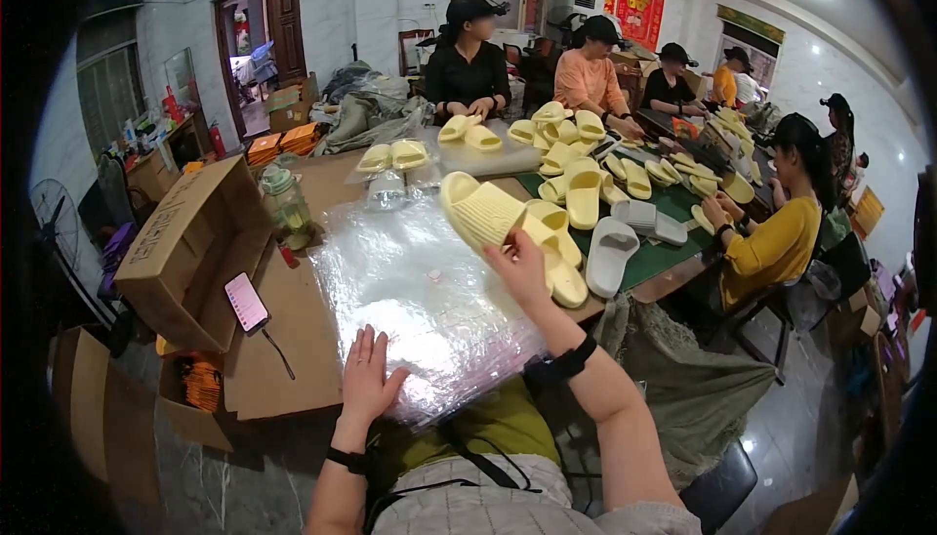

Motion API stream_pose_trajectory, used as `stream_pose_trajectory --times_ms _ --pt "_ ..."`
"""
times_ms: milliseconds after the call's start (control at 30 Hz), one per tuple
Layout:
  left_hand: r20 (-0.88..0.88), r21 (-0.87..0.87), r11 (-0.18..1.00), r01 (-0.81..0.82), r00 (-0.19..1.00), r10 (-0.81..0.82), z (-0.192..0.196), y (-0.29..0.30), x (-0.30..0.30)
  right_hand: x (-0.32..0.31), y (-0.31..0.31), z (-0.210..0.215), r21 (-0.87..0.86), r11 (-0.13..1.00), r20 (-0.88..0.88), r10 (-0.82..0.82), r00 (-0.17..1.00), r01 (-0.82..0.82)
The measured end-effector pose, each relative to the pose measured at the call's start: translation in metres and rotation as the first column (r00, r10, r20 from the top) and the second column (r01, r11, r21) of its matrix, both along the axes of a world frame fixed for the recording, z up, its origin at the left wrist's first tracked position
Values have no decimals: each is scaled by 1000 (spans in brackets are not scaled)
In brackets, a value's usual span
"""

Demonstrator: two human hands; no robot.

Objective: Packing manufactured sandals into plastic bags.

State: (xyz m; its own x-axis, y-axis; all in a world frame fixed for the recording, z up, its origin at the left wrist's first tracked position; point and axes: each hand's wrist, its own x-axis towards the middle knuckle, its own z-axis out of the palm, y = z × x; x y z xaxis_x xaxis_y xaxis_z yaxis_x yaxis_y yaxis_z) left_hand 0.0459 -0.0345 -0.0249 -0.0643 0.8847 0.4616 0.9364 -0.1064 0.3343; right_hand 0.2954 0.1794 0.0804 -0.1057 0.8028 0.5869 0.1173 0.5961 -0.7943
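Note:
My right hand [519,264] grips a pale yellow slide slipper [480,207] by its heel end, holding it over the far right part of a stack of clear plastic bags [390,252]. My left hand [369,379] lies flat on the near left part of that stack, fingers stretched out and holding nothing. Just right of the held slipper is a pile of yellow slippers [584,193]. Two grey slippers lie at its near side, the closer one [612,256] sole to the table. Past the bags, a pair of yellow slippers [392,155] rests on plastic wrapping.
An open cardboard box [185,252] stands at the left, with a phone [246,303] and a glass jar [285,205] beside it. Several people sit along the far and right sides of the table. A grey-green cloth [673,369] hangs off the right edge.

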Motion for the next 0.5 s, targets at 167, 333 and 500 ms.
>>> stream_pose_trajectory --times_ms 167,333,500 --pt "9 -1 1000 -4 1000 4 3 1 4 -42 -38 0 -57 976 7 209 978 -208" --pt "6 -14 1000 -27 1000 28 3 2 3 -56 -54 -25 -87 938 328 346 879 -336" --pt "2 27 1000 -6 1000 6 1 1 4 -21 -11 -46 78 991 438 -128 890 104"
